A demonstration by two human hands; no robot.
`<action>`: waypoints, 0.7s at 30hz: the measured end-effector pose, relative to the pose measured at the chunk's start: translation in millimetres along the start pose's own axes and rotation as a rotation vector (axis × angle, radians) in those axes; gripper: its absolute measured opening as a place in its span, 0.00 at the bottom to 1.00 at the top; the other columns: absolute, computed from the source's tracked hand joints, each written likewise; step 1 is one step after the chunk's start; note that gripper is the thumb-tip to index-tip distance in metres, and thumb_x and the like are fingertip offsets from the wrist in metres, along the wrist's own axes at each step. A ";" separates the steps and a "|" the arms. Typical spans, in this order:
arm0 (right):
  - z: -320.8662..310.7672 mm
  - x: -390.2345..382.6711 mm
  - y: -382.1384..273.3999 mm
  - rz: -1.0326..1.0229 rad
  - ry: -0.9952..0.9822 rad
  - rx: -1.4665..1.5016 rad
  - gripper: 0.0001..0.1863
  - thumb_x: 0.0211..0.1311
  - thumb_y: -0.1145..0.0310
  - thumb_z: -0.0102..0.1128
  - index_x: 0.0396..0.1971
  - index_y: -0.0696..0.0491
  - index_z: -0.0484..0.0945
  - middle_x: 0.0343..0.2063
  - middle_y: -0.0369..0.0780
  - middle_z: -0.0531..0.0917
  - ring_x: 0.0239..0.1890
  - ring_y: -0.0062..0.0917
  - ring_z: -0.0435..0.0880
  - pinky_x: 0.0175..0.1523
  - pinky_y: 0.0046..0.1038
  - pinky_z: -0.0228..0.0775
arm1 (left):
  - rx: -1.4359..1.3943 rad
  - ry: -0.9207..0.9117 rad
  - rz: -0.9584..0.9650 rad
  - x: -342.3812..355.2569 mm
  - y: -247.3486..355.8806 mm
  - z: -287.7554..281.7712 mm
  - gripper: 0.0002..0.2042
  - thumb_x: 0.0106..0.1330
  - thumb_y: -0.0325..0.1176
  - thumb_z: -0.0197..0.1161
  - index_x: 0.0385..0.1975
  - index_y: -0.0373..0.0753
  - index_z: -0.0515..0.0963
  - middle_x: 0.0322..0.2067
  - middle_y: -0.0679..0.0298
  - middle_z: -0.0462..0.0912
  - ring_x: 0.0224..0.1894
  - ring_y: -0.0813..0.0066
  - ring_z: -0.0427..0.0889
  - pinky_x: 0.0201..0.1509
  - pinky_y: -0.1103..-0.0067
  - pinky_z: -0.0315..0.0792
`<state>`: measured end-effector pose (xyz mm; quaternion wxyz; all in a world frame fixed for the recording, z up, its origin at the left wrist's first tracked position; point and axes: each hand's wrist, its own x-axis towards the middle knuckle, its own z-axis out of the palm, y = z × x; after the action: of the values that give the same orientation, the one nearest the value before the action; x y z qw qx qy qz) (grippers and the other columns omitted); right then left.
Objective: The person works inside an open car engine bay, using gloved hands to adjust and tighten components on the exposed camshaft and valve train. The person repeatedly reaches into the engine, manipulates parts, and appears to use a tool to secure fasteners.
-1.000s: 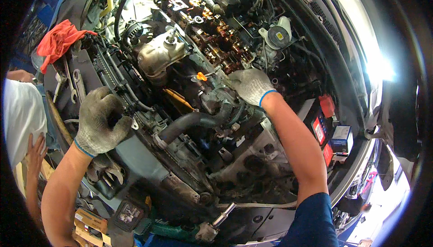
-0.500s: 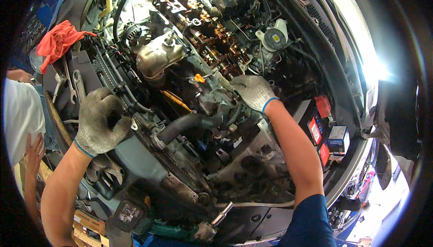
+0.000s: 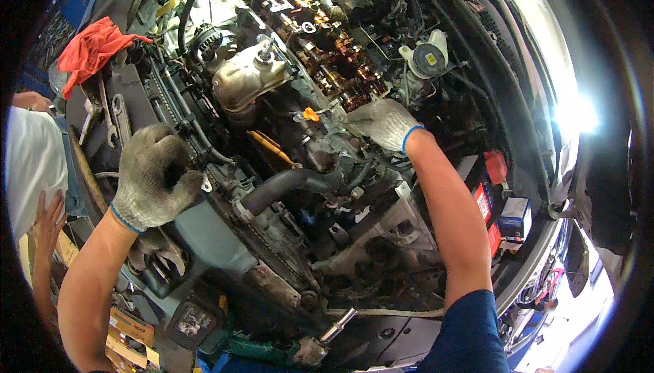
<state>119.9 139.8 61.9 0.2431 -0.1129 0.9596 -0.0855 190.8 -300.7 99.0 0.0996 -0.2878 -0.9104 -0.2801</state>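
Observation:
My right hand [image 3: 387, 125], in a grey-white knit glove with a blue cuff edge, reaches to the near end of the opened cylinder head [image 3: 340, 66]. Its fingers are pressed together there, and whatever they pinch is hidden. An orange plastic dipstick handle or clip [image 3: 311, 114] shows just left of the fingertips. My left hand [image 3: 155, 179], also gloved, hovers over the front edge of the engine bay. Its fingers curl with the thumb apart, and nothing shows in the gap. Exposed camshafts [image 3: 351, 59] gleam brown with oil.
Wrenches [image 3: 121, 117] and a red rag [image 3: 95, 49] lie along the left edge. A green power tool with a socket [image 3: 306, 346] rests at the front. A black hose [image 3: 289, 189] crosses the bay. Blue-white box [image 3: 514, 220] sits right. Another person's hand [image 3: 49, 223] is far left.
The whole view has shifted slightly. My right wrist is a little higher in the picture, with its fingers still near the cylinder head's end. My left hand keeps nearly the same place and shape.

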 end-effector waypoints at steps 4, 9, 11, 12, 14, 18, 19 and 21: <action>2.9 1.6 -2.7 0.000 0.025 -0.059 0.16 0.70 0.55 0.57 0.49 0.39 0.90 0.46 0.44 0.90 0.50 0.45 0.89 0.59 0.45 0.79 | 0.009 0.006 -0.011 -0.6 -1.1 1.9 0.13 0.44 0.33 0.74 0.26 0.40 0.76 0.28 0.55 0.75 0.33 0.46 0.76 0.37 0.56 0.68; -0.4 2.6 -11.9 0.019 -0.036 -0.165 0.15 0.68 0.59 0.57 0.47 0.42 0.90 0.46 0.45 0.90 0.51 0.47 0.88 0.60 0.46 0.80 | -0.005 0.003 0.000 0.7 -0.6 1.2 0.12 0.45 0.34 0.73 0.25 0.40 0.76 0.27 0.55 0.74 0.33 0.46 0.76 0.37 0.56 0.69; 0.6 0.5 -11.7 0.054 -0.030 -0.129 0.15 0.66 0.62 0.56 0.46 0.45 0.90 0.45 0.47 0.90 0.50 0.49 0.88 0.58 0.47 0.80 | -0.018 -0.003 0.001 1.2 0.2 0.2 0.12 0.45 0.34 0.73 0.24 0.40 0.76 0.27 0.54 0.74 0.32 0.46 0.76 0.36 0.56 0.69; 2.3 -3.7 -9.9 0.029 -0.007 -0.144 0.15 0.65 0.63 0.55 0.43 0.47 0.90 0.44 0.48 0.90 0.50 0.49 0.88 0.58 0.47 0.80 | -0.013 0.005 -0.001 1.2 0.6 -0.1 0.12 0.45 0.34 0.73 0.24 0.40 0.76 0.27 0.54 0.74 0.32 0.46 0.76 0.36 0.56 0.69; 5.4 -9.6 -4.3 0.055 -0.074 -0.226 0.17 0.68 0.62 0.54 0.49 0.43 0.90 0.45 0.48 0.90 0.49 0.48 0.88 0.58 0.45 0.80 | -0.002 0.017 -0.002 1.2 1.1 -0.5 0.12 0.45 0.34 0.73 0.23 0.40 0.76 0.26 0.54 0.74 0.32 0.46 0.76 0.36 0.56 0.68; 12.6 -21.2 3.2 0.047 -0.296 -0.331 0.17 0.68 0.58 0.56 0.47 0.47 0.90 0.46 0.49 0.89 0.50 0.49 0.87 0.58 0.44 0.79 | -0.019 0.055 0.019 0.9 0.2 1.7 0.13 0.45 0.34 0.73 0.23 0.40 0.74 0.27 0.54 0.74 0.33 0.46 0.76 0.36 0.55 0.68; 12.4 -25.1 3.7 0.182 -0.287 -0.143 0.18 0.68 0.57 0.57 0.47 0.48 0.90 0.47 0.49 0.89 0.51 0.49 0.87 0.57 0.44 0.78 | -0.032 0.056 0.024 0.6 -0.2 1.9 0.13 0.45 0.34 0.73 0.23 0.40 0.74 0.27 0.54 0.74 0.33 0.46 0.76 0.36 0.56 0.68; 8.6 -28.5 1.9 0.109 -0.168 -0.060 0.17 0.68 0.57 0.56 0.46 0.47 0.90 0.46 0.51 0.89 0.50 0.50 0.87 0.57 0.46 0.79 | -0.041 0.068 0.023 -0.6 -1.0 2.1 0.13 0.45 0.34 0.74 0.22 0.40 0.74 0.27 0.54 0.74 0.33 0.46 0.76 0.36 0.56 0.68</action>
<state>148.1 148.0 66.8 0.3235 -0.0745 0.9427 -0.0338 190.6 -300.4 96.6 0.1280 -0.2905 -0.8971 -0.3073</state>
